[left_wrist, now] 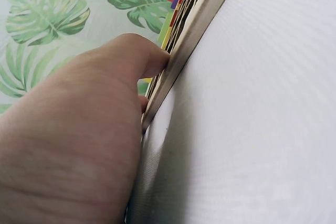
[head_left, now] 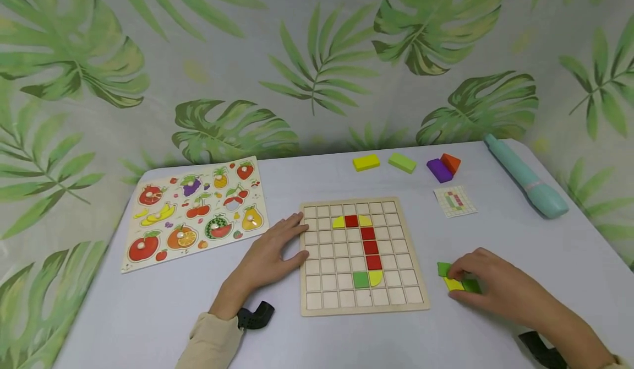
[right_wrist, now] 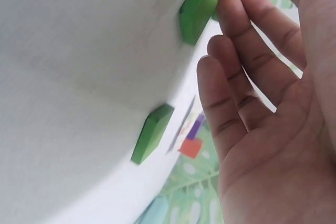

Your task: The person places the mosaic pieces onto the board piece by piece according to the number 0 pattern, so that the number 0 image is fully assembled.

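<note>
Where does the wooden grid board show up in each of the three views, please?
Head: the grid board lies mid-table, the left hand on its left edge.
Left wrist: its edge runs from top centre down beside the fingertips.
Right wrist: not in it.
Shared landmark: the white table.

A pale grey-white table [head_left: 317,336] stands against a wall [head_left: 317,55] hung with a light backdrop printed with large green monstera and palm leaves, which runs the full width behind the table and wraps round past both its side edges. Soft, even light falls over the tabletop, casting only faint shadows. The table's far edge meets the backdrop along a dim line of shade, and its rounded far corners show against the leaf print on either side; no floor or window is in view.
</note>
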Action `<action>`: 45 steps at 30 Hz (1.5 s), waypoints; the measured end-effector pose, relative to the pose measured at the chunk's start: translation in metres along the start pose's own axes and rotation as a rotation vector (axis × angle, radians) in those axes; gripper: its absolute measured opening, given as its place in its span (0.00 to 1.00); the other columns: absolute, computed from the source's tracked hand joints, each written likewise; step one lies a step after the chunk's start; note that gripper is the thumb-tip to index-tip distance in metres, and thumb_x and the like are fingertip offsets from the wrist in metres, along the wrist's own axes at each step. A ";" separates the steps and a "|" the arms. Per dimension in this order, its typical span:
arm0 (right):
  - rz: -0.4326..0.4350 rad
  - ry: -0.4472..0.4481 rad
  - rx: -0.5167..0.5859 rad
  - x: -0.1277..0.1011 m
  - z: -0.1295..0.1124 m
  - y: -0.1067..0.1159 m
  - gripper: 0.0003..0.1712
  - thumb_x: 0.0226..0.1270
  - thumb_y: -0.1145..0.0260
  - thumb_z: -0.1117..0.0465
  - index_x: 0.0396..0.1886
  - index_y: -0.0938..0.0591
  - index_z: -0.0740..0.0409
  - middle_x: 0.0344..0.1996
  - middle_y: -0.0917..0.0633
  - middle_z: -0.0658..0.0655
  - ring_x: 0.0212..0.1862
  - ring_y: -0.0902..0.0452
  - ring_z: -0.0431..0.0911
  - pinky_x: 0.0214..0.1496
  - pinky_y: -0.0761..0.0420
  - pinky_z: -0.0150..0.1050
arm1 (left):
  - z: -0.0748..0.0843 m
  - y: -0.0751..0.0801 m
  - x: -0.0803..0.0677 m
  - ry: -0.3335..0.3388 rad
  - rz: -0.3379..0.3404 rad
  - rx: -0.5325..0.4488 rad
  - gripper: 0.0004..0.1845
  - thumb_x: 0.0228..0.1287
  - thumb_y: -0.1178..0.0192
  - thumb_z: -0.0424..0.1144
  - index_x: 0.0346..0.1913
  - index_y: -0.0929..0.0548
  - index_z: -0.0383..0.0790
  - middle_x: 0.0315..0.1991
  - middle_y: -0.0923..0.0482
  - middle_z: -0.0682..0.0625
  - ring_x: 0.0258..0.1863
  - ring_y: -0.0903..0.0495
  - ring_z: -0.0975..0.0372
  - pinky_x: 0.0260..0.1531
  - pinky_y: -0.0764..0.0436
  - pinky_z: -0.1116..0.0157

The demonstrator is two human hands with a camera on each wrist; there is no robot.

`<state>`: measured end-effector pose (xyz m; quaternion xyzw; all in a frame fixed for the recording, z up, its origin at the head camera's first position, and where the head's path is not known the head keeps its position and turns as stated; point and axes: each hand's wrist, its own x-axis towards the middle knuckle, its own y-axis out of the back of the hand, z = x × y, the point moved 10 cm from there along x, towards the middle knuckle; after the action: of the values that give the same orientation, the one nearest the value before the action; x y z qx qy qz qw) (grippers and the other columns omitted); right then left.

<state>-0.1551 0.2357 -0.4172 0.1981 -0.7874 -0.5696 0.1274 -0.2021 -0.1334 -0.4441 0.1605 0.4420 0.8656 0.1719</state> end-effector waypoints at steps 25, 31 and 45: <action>0.098 0.004 -0.030 0.013 -0.002 0.008 0.19 0.59 0.20 0.56 0.49 0.14 0.49 0.45 0.13 0.44 0.51 0.18 0.49 0.52 0.15 0.53 | -0.002 -0.001 0.000 0.022 -0.017 0.006 0.31 0.71 0.36 0.54 0.73 0.24 0.48 0.81 0.41 0.55 0.80 0.43 0.59 0.80 0.41 0.56; 0.064 -0.025 -0.030 0.018 -0.004 0.005 0.20 0.58 0.20 0.55 0.50 0.13 0.51 0.43 0.13 0.45 0.50 0.18 0.49 0.52 0.14 0.54 | -0.002 -0.001 0.000 0.011 -0.006 0.004 0.30 0.71 0.36 0.53 0.72 0.24 0.48 0.81 0.40 0.54 0.80 0.42 0.58 0.80 0.39 0.54; 0.092 0.019 -0.009 0.023 -0.015 0.013 0.19 0.54 0.19 0.62 0.46 0.12 0.48 0.41 0.15 0.39 0.40 0.21 0.35 0.42 0.12 0.37 | -0.002 0.000 0.001 0.012 -0.010 -0.006 0.30 0.71 0.36 0.53 0.72 0.24 0.48 0.81 0.40 0.54 0.80 0.42 0.59 0.80 0.40 0.56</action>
<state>-0.1713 0.2161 -0.4007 0.1667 -0.7918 -0.5649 0.1618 -0.2040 -0.1345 -0.4456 0.1527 0.4413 0.8670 0.1740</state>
